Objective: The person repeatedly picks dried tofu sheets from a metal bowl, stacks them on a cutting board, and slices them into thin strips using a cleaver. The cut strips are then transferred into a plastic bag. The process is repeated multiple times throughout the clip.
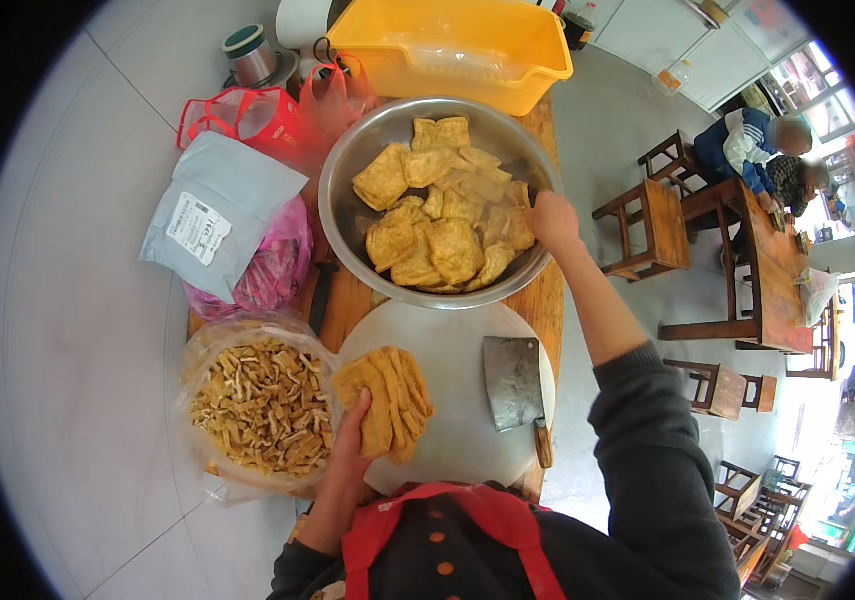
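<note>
My left hand (350, 438) is closed round a stack of fried tofu sheets (387, 400) above the left part of a round white chopping board (459, 450). More golden fried tofu pieces (455, 250) fill the middle of a large steel bowl (344, 232) beyond the board. My right hand (553, 222) reaches to the bowl's right side with its fingers curled inward over the rim, beside the tofu. Whatever those fingers grip is hidden. On the board's right lies a cleaver (514, 380), its wooden handle toward me.
Left of the board stands a plastic-lined container of cut tofu strips (265, 408). Behind it are a grey parcel (217, 205), a pink bag (282, 255), red bags (272, 118) and a dark-handled knife (321, 290). A yellow basin (447, 50) stands at the back. People sit at a wooden table (782, 265) on the right.
</note>
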### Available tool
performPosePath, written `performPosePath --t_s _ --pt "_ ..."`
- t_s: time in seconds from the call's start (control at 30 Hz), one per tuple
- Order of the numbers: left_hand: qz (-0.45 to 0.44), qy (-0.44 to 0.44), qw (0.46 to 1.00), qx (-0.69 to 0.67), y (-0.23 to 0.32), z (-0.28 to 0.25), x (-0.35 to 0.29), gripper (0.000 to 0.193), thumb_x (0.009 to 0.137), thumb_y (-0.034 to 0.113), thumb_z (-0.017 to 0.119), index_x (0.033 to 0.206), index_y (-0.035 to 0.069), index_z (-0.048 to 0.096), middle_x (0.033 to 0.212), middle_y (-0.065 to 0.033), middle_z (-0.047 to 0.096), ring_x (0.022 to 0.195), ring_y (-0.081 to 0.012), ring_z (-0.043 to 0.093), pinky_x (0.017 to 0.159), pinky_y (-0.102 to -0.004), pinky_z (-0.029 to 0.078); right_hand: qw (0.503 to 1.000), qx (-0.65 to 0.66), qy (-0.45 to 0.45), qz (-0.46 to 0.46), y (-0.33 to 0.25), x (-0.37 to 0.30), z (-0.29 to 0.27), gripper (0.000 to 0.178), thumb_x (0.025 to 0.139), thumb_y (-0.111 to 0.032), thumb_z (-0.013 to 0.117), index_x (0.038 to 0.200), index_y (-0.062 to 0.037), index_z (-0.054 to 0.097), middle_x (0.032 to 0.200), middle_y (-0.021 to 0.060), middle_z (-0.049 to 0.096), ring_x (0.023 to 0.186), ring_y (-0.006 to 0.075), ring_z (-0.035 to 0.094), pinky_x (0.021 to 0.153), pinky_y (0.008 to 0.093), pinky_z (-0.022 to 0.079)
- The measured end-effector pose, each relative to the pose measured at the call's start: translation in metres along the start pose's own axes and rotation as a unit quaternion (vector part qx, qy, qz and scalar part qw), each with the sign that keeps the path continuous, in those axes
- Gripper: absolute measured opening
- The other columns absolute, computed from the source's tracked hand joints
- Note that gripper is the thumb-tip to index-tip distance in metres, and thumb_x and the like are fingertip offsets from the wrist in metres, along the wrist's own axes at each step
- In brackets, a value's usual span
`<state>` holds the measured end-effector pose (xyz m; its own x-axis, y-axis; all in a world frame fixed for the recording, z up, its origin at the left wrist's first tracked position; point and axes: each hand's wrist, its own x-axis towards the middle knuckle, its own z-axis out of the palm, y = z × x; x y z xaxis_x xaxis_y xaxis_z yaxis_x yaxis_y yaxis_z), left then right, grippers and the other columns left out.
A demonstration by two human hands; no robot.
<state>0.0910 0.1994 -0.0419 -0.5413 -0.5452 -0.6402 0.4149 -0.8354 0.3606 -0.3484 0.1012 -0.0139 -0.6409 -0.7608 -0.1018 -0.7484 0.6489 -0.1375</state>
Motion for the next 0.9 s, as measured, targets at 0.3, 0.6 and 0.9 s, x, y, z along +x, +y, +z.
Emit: performPosePath --t_s 0.3,0.6,0.9 --pt "-0.028 0.025 0.999 0.039 0.0 0.002 0.014 0.063 0.094 0.033 0.062 0.142 0.004 0.036 0.133 -0.0112 0.053 0.12 -0.0244 0.055 0.099 -0.039 0.048 0.986 0.101 -0.05 0.12 -0.015 0.054 0.045 0.036 0.085 -0.035 0.068 0.1 -0.0024 0.068 0.101 0.0152 0.07 0.094 0.0305 0.067 0.081 0.0404 0.053" --pt "-0.056 0.004 0.998 0.028 -0.01 -0.007 0.029 0.065 0.092 0.033 0.065 0.141 0.002 0.037 0.132 -0.0118 0.053 0.12 -0.0246 0.055 0.098 -0.0386 0.048 0.839 0.52 -0.151 0.048 0.042 0.028 0.0 0.021 0.09 -0.02 0.068 0.098 -0.0002 0.069 0.08 0.0 0.065 0.07 0.0079 0.059 0.063 0.0228 0.048" --pt "-0.051 -0.007 0.998 0.041 -0.011 -0.002 0.028 0.062 0.093 0.032 0.063 0.141 0.001 0.039 0.134 -0.0123 0.053 0.121 -0.0253 0.054 0.099 -0.0394 0.048 0.844 0.534 -0.042 0.037 0.054 0.019 -0.026 0.021 0.092 -0.022 0.065 0.094 -0.0014 0.069 0.078 -0.0025 0.063 0.067 0.0059 0.054 0.06 0.024 0.043"
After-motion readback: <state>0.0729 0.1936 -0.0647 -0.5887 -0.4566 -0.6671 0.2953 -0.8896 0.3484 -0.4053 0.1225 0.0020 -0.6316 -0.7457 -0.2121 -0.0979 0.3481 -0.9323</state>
